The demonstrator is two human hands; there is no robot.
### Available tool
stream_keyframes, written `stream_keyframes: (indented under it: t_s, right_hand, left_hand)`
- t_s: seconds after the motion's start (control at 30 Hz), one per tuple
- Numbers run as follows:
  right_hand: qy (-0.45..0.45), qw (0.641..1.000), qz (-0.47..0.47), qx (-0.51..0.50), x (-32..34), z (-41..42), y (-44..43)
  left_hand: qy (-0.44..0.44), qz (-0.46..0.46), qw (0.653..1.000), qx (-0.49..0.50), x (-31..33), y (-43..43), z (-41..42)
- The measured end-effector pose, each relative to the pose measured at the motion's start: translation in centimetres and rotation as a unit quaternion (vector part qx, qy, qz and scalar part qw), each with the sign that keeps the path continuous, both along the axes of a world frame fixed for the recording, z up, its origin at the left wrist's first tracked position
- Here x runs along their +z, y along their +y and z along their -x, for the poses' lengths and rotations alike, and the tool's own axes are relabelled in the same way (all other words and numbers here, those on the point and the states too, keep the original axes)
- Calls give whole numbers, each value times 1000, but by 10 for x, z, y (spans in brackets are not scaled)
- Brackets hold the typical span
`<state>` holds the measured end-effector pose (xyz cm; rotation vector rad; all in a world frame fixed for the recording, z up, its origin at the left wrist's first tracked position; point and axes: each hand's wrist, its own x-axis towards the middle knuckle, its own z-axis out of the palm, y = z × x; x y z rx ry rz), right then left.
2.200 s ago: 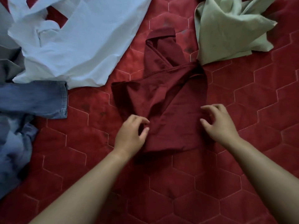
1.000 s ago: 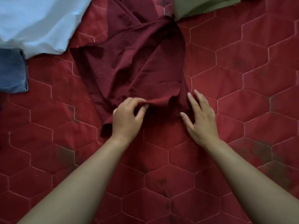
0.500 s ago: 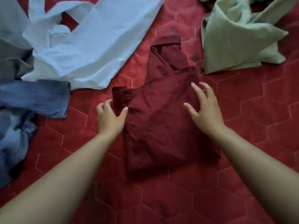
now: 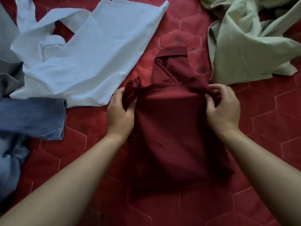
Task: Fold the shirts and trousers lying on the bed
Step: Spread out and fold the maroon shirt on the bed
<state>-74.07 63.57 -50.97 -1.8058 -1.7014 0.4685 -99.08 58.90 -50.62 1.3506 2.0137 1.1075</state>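
- Maroon shirt (image 4: pixel 172 136) is lying mid-frame on the red quilted bed (image 4: pixel 268 128); left hand (image 4: pixel 119 111) is gripping its bunched left corner
- Right hand (image 4: pixel 223 105) is pinching the right corner, seemingly a sleeve

Bare bedspread (image 4: pixel 268 124) right; jeans (image 4: pixel 32 116) left.

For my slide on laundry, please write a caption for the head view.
Left hand and right hand grip the upper corners of a dark red shirt on the red bed.
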Motion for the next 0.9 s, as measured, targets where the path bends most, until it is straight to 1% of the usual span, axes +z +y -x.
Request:
stream_keyframes:
  t_s: [0.13,0.2,0.23,0.27,0.3,0.33,0.37,0.4,0.43,0.47,0.5,0.53,0.57,0.6,0.67,0.7,0.73,0.8,0.87,0.9]
  right_hand:
    - [11,998,-66,-3,27,3,48]
    - [11,998,-65,8,34,11,72]
    - [1,998,-59,19,35,16,78]
    - [-15,998,-52,31,34,20,80]
    - [-31,997,-45,46,31,24,76]
    - [-44,996,-39,68,25,26,67]
    - [-57,993,-30,97,17,27,52]
    - [-73,989,-10,130,8,25,33]
    - [-95,981,25,165,-3,21,13]
    - [-124,970,71,198,-13,15,-7]
    - [-157,954,121,224,-23,7,-25]
    - [-181,940,164,239,-31,-2,-40]
    - [-185,934,186,242,-37,-10,-51]
    - [-167,940,188,231,-39,-18,-58]
    - [-105,965,148,191,-35,-27,-68]
    - [-87,971,122,184,-33,-29,-73]
    - [-78,972,103,195,-30,-31,-79]
    - [-76,962,88,246,-25,-31,-96]
    - [-71,953,96,279,-22,-35,-113]
    - [-75,949,102,287,-22,-38,-120]
  left_hand:
    - [36,-52,998,-6,21,65,7]
    - [48,-38,998,2,25,100,11]
    - [72,-1,997,3,24,113,11]
    - [111,63,992,8,21,120,9]
    - [158,126,979,12,17,121,4]
    - [202,158,967,1,14,113,-2]
    - [236,149,960,-36,10,98,-11]
    - [259,117,954,-98,5,77,-20]
    - [272,86,943,-169,-1,53,-29]
    - [283,74,927,-234,-8,27,-35]
    - [295,93,905,-291,-15,2,-40]
    - [309,136,879,-337,-22,-20,-41]
    - [318,179,857,-364,-31,-39,-40]
    - [320,204,847,-372,-38,-53,-37]
    - [314,203,856,-357,-39,-67,-33]
    - [313,183,867,-341,-36,-71,-34]
    - [314,156,877,-327,-32,-74,-37]
    - [319,105,889,-311,-25,-83,-42]
    - [299,92,895,-318,-21,-94,-43]
    - [281,102,900,-318,-21,-100,-42]
